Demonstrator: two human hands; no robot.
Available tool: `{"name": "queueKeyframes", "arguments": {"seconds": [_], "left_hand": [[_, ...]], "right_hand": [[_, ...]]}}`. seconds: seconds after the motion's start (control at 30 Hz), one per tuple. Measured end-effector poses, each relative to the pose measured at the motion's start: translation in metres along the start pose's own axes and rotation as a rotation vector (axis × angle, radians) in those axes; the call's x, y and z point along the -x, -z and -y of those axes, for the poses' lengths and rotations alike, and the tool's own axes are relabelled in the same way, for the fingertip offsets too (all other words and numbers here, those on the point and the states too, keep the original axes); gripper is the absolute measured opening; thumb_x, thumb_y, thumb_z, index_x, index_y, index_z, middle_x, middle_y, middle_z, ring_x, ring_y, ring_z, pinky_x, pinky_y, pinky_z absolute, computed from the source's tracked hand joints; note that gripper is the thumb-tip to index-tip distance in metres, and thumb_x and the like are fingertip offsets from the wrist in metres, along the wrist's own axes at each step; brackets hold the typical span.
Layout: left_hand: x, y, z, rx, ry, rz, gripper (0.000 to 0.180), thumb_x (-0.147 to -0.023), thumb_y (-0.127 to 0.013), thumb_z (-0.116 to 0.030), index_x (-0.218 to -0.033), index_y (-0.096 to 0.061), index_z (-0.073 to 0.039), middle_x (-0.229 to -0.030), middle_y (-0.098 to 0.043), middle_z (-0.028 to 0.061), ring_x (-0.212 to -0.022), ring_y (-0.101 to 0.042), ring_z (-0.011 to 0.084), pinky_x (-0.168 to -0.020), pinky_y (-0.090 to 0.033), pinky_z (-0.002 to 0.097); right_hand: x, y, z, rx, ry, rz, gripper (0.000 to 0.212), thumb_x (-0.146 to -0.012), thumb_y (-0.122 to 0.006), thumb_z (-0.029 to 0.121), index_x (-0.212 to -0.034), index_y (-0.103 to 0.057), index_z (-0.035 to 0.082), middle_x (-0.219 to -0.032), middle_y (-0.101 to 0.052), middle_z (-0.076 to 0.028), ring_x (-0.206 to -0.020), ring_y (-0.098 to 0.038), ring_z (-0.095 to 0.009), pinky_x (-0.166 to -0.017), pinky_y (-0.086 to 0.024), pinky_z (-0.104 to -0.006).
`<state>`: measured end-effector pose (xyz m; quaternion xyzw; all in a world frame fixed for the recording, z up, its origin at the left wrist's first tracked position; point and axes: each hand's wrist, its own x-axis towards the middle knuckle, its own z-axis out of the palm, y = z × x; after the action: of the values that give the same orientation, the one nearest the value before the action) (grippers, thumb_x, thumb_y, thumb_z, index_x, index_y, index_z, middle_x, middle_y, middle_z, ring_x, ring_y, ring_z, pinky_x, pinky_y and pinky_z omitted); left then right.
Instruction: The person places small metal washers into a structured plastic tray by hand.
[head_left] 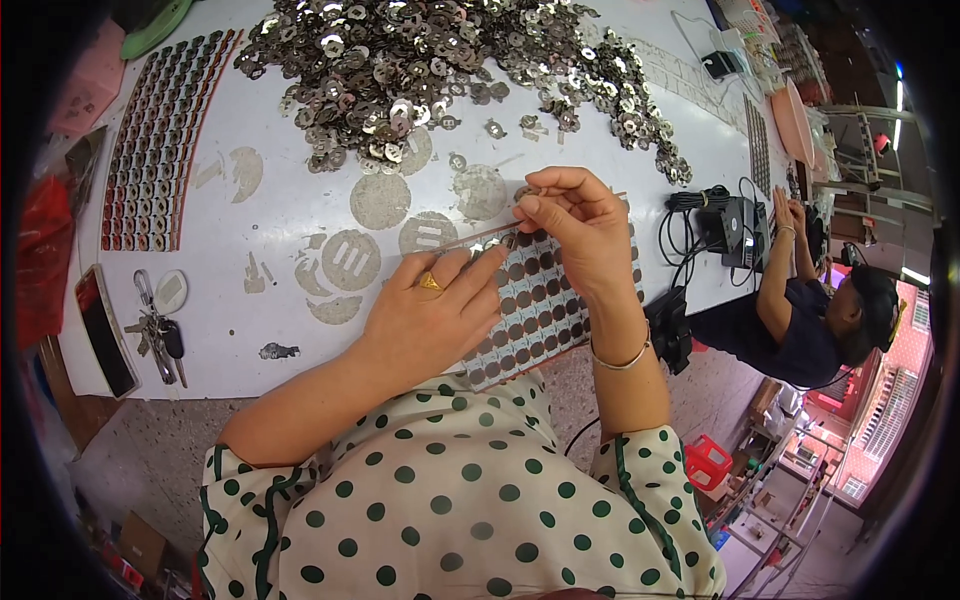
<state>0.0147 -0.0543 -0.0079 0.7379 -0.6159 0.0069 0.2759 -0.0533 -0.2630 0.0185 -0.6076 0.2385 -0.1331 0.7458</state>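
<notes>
A panel [530, 331] with rows of dark round cells lies at a slant across the table's front edge and reaches towards my lap. My left hand [435, 312], with a gold ring on one finger, rests over its left side. Those fingers are stretched out and slightly bent, and the tips touch shiny metal pieces [487, 245] along the panel's far edge. Above that edge my right hand [585, 225] pinches a small metal disc [524, 194] between thumb and fingers. The undersides of my left fingers are hidden.
A big heap of metal discs [400, 75] covers the far middle. At left stand a filled panel [165, 140], a phone [105, 330] and keys [160, 335]. A black device [735, 232] with cables sits right, near a co-worker [800, 315]. Red stool [708, 462] below.
</notes>
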Motion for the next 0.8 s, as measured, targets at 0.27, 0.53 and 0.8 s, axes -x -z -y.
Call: {"name": "queueKeyframes", "arguments": {"seconds": [0.27, 0.53, 0.8], "left_hand": [[-0.003, 0.0, 0.0, -0.014, -0.005, -0.071, 0.021, -0.083, -0.074, -0.029, -0.092, -0.065, -0.013, -0.135, -0.062, 0.0037, -0.109, -0.056, 0.0182, -0.092, -0.042, 0.0351], [-0.001, 0.0, -0.001, -0.023, 0.005, 0.011, 0.034, -0.082, -0.077, -0.032, -0.106, -0.069, -0.01, -0.142, -0.06, 0.0021, -0.117, -0.056, 0.0211, -0.096, -0.042, 0.0381], [-0.003, 0.0, -0.003, -0.055, -0.025, 0.006, 0.034, -0.084, -0.076, -0.028, -0.109, -0.068, -0.006, -0.143, -0.059, 0.0068, -0.124, -0.055, 0.0223, -0.102, -0.042, 0.04]], "right_hand": [[-0.004, 0.001, 0.005, 0.06, -0.086, -0.05, 0.019, -0.097, -0.069, 0.001, -0.116, -0.07, -0.003, -0.098, -0.075, -0.011, -0.088, -0.074, -0.016, -0.072, -0.061, -0.0256], [0.012, 0.012, 0.003, 0.079, -0.044, -0.019, 0.022, -0.096, -0.07, 0.002, -0.118, -0.07, -0.001, -0.099, -0.074, -0.008, -0.085, -0.071, -0.012, -0.073, -0.06, -0.024], [0.026, 0.021, 0.001, 0.538, 0.11, -0.062, 0.019, -0.09, -0.073, 0.0, -0.109, -0.074, 0.003, -0.091, -0.071, -0.001, -0.074, -0.061, -0.002, -0.062, -0.048, -0.02]]}}
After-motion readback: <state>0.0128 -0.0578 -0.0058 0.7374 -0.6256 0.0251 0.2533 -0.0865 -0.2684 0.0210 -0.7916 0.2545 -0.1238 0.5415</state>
